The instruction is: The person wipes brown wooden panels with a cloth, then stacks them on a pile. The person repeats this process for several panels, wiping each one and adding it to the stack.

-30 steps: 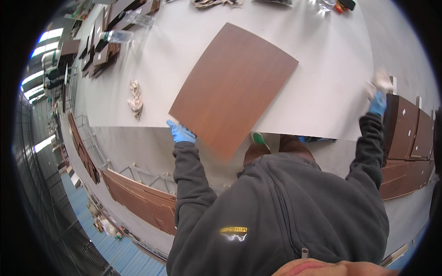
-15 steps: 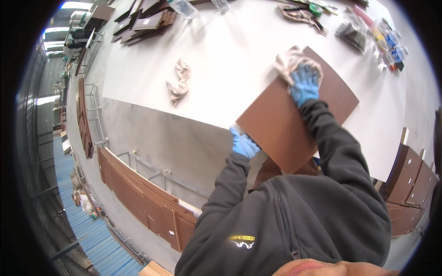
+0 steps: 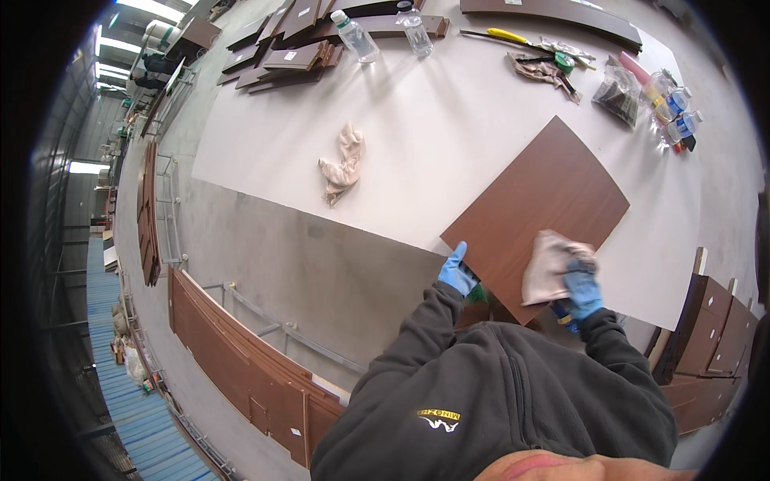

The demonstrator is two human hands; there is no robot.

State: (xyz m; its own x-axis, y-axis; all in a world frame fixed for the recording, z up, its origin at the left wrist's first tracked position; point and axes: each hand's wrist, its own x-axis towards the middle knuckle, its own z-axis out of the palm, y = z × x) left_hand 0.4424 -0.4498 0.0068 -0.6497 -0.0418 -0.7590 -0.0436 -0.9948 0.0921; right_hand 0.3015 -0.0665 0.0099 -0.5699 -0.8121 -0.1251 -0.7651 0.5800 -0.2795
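A reddish-brown wood panel (image 3: 545,200) lies turned at an angle on the white tabletop, its near corner jutting past the table's front edge. My left hand (image 3: 459,271), in a blue glove, grips the panel's left corner, thumb on the edge and the other fingers hidden beneath. At the panel's near right edge, my right hand (image 3: 583,287), also blue-gloved and blurred, holds a pale pinkish cloth (image 3: 552,268) against the surface. Another crumpled pale cloth (image 3: 345,164) rests on the table to the left.
Dark brown boards (image 3: 293,60) are stacked at the far left, beside two clear bottles (image 3: 355,38). A yellow-handled tool (image 3: 507,36) and a green tape roll (image 3: 564,60) lie at the back. Several bottles (image 3: 678,104) stand far right. Brown panels (image 3: 249,369) lean on a rack at lower left.
My right hand has drawn the cloth from the panel's far corner toward me, to its near right edge. My left hand still holds the left corner. The whole view has shifted slightly.
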